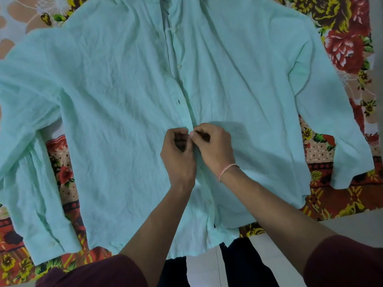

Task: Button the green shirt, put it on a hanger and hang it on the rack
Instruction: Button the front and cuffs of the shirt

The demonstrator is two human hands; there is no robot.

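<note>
The pale green shirt (116,104) lies spread flat, front up, on a flowered bedsheet (344,44), with both long sleeves laid out to the sides. Its front placket (182,83) runs up the middle, with small white buttons and dark buttonholes showing above my hands. My left hand (178,154) pinches the left edge of the placket near the shirt's middle. My right hand (213,146), with a pink thread band on its wrist, pinches the right edge right beside it. Fingertips of both hands meet over one button spot, which they hide. No hanger or rack is in view.
The bed's near edge runs along the lower right, with pale floor tiles (352,222) beyond it. The shirt's hem hangs slightly over that edge above my dark trousers (244,266). Maroon sleeves cover my upper arms at the bottom corners.
</note>
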